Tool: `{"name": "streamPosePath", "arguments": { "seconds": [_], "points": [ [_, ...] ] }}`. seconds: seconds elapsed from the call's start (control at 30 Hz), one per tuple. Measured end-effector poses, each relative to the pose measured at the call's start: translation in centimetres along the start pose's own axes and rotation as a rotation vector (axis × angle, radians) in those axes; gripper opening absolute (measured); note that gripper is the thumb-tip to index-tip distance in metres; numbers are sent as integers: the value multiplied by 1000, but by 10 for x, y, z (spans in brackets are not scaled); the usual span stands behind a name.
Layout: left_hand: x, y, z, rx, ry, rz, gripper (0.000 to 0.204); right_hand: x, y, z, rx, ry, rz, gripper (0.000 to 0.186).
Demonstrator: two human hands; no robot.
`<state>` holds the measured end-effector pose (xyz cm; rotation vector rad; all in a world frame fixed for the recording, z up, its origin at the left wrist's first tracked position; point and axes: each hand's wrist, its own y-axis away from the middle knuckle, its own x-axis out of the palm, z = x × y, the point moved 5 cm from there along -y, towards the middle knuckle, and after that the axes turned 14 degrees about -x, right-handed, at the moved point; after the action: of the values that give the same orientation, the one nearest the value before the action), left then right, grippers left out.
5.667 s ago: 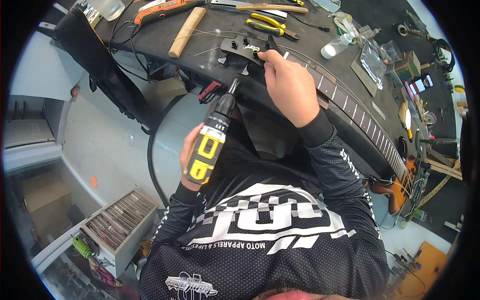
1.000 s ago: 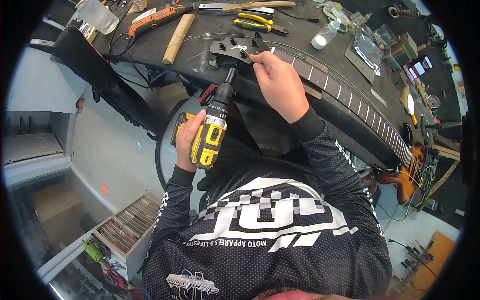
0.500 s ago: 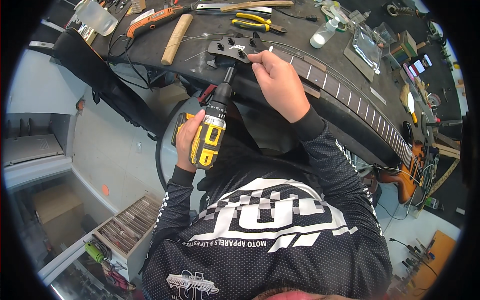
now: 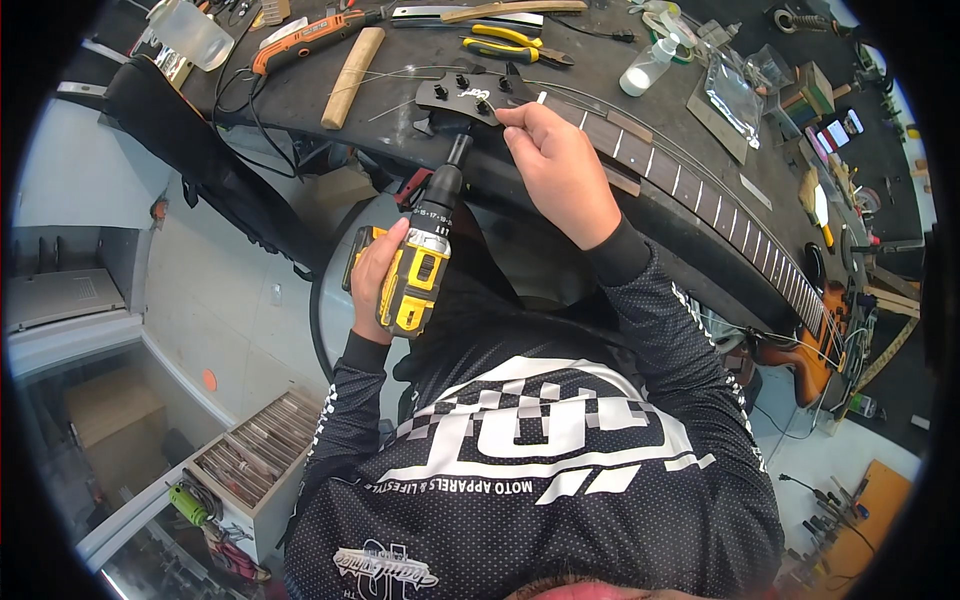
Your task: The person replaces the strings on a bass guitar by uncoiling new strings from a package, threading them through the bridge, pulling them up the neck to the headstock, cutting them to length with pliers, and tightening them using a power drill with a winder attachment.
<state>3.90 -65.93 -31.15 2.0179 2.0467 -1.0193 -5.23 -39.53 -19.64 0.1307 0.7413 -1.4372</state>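
Head view: left hand (image 4: 372,268) is clamped around a yellow cordless drill (image 4: 418,272), centre-left, its tip under the guitar headstock (image 4: 468,98). Right hand (image 4: 560,165) pinches shut at the nut. The drill looks heavy and rigid; best gripped by its handle.

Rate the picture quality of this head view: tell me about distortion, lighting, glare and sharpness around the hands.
Head view: strong fisheye, so the guitar neck and bench edge bow, with a black ring at the rim; light is even and soft, shadows faint; mild glare on the plastic bag; the left hand on the yellow drill and the right hand at the headstock look sharp, unblurred.
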Motion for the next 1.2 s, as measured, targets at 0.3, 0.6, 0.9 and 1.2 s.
{"name": "streamPosePath", "arguments": {
  "seconds": [0.3,0.6,0.9,1.2],
  "points": [
    [0,1,2,34,-47,-5,80,4,5,-1,7,-10,-25,26],
    [1,2,2,40,-41,-18,81,6,6,-3,19,-42,-39,26],
    [-1,-1,-5,72,-99,-50,79,7,8,-4,13,-59,-49,26],
    [0,-3,-3,77,-71,-22,79,7,11,-4,55,-47,-31,27]
  ]
}}
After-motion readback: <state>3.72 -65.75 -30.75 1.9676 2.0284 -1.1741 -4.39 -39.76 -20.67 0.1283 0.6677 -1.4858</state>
